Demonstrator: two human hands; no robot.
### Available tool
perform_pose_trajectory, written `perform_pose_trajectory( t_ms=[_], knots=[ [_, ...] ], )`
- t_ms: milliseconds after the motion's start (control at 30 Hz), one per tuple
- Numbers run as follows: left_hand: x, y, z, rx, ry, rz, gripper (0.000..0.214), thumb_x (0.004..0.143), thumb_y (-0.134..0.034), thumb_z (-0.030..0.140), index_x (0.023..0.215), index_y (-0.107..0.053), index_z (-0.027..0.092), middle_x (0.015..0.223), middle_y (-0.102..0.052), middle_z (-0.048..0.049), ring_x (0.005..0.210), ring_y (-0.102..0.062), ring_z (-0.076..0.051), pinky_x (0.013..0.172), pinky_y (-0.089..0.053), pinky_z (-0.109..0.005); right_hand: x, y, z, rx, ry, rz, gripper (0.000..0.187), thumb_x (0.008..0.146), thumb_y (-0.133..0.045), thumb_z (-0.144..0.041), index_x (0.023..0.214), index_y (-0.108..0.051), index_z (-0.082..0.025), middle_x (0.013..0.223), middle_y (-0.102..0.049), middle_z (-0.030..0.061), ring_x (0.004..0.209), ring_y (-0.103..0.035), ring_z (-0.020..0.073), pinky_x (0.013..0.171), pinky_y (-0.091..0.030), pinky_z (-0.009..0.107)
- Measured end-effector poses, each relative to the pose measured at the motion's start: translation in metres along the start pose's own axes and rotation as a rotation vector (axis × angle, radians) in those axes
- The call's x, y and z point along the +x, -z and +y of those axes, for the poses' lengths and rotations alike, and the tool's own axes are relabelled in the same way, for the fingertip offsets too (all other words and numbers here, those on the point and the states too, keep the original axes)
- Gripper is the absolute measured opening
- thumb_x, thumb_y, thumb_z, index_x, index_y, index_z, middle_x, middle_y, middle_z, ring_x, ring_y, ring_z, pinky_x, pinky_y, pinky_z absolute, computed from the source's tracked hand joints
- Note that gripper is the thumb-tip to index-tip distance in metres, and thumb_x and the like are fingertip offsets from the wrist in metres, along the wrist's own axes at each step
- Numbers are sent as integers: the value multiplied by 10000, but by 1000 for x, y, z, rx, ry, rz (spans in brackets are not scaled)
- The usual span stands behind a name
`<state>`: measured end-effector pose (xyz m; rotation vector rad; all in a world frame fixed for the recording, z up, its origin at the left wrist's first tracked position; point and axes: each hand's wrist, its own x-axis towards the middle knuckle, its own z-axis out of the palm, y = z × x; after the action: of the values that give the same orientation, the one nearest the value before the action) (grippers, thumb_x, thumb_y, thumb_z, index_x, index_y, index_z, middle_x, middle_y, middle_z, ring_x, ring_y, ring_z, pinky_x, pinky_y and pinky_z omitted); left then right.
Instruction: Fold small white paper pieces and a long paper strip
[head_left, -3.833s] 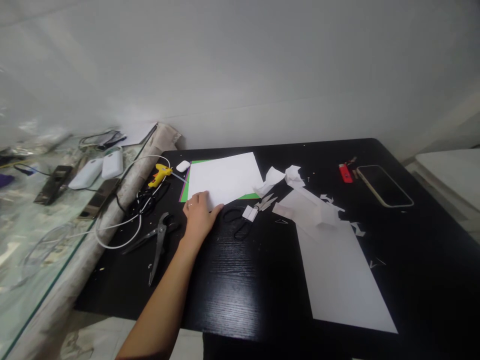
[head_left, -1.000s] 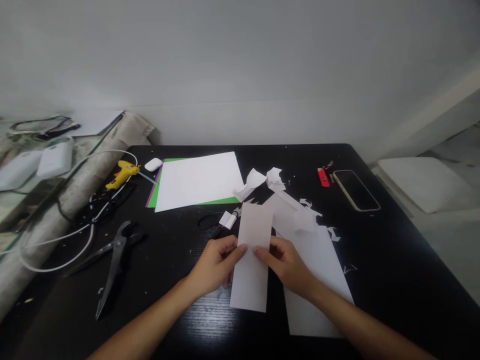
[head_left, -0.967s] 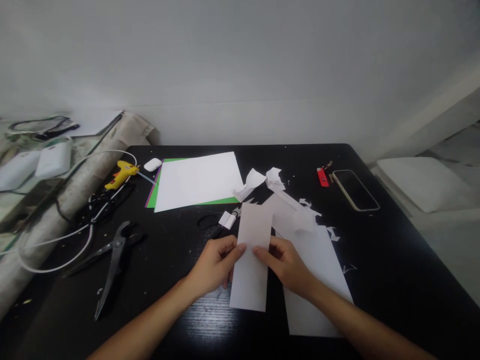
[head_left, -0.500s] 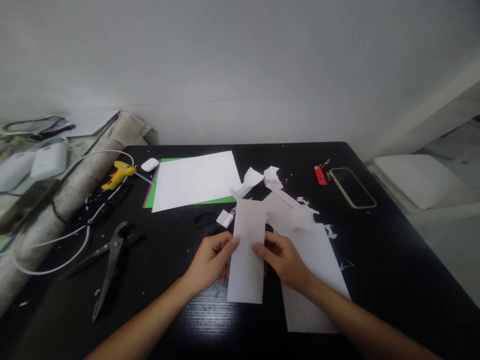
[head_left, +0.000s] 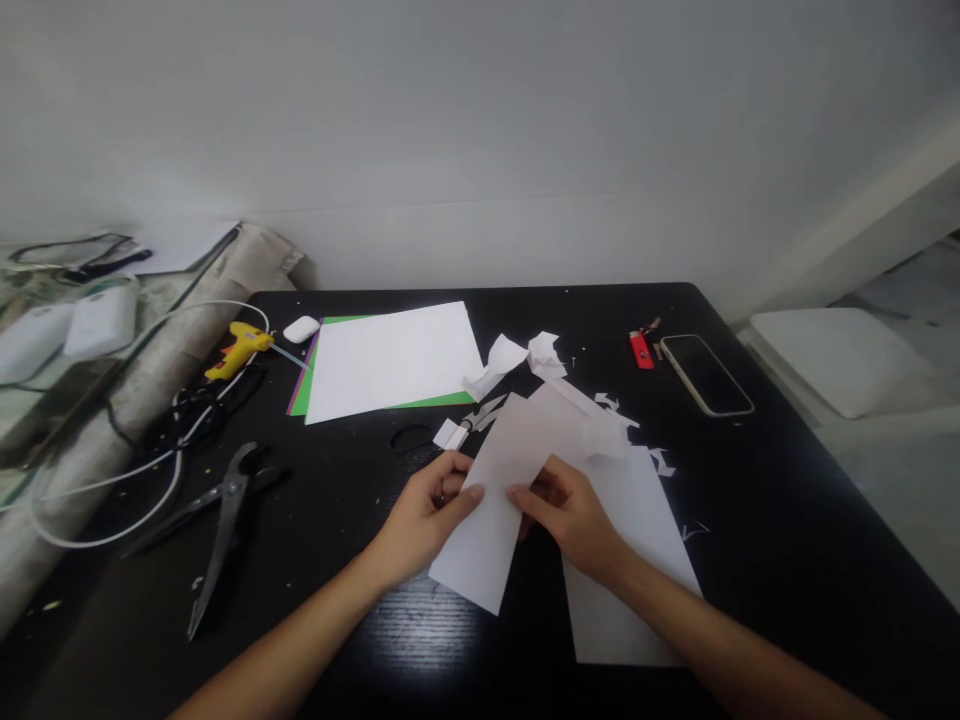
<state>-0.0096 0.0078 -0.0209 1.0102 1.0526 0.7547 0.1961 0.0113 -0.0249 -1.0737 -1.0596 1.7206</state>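
A long white paper strip is held just above the black table, tilted with its far end to the right. My left hand pinches its left edge between thumb and fingers. My right hand pinches its right edge, fingers curled under it. Small scissors with black handles lie on the table just beyond the strip. A larger white sheet lies flat under my right hand and wrist.
A white sheet on green and purple card lies at the back. Paper scraps, a red lighter and a phone lie at the back right. Large shears, a yellow glue gun and cables are left.
The view swung right and both hands took up the paper strip. In the last half second the strip turned clockwise, uncovering the scissors behind it.
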Motion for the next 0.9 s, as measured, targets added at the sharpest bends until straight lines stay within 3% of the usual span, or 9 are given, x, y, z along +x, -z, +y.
perform_pose_trajectory(
  t_ms=[167, 333, 467, 733, 900],
  knots=[
    [2, 0, -3, -11, 40, 10, 455, 865, -761, 564, 1064, -570, 202, 733, -732, -6, 539, -631, -141, 503, -453, -214, -3, 0, -5, 5, 47, 14, 349, 870, -779, -426, 1147, -677, -239, 1126, -722, 72, 819, -692, 200, 651, -593, 313],
    [1, 0, 2, 28, -4, 6, 444, 903, -705, 600, 1015, -608, 182, 605, -585, 54, 489, -513, -95, 478, -379, -189, -1, 2, -7, -58, 43, 74, 318, 857, -784, -443, 1067, -717, -213, 1004, -754, 69, 917, -696, 247, 757, -588, 359],
    [2, 0, 5, -20, 11, -23, 519, 906, -646, 681, 847, -599, 168, 623, -581, 30, 512, -545, -101, 496, -403, -199, 0, 3, -5, -71, 22, 69, 318, 823, -827, -450, 994, -742, -196, 959, -772, 69, 922, -700, 255, 823, -577, 389],
    [3, 1, 7, -69, 46, -22, 579, 830, -710, 724, 781, -566, 166, 601, -562, 34, 502, -533, -91, 487, -407, -189, 0, 2, -7, -82, -2, 65, 339, 765, -882, -473, 891, -745, -190, 794, -745, 36, 683, -660, 194, 646, -587, 347],
    [2, 0, 6, -87, 80, -81, 573, 844, -701, 719, 887, -612, 155, 744, -665, -33, 635, -651, -147, 564, -530, -235, 1, 2, -5, -89, 18, 47, 327, 770, -881, -467, 883, -746, -192, 795, -745, 35, 693, -672, 193, 664, -599, 349]
  ],
)
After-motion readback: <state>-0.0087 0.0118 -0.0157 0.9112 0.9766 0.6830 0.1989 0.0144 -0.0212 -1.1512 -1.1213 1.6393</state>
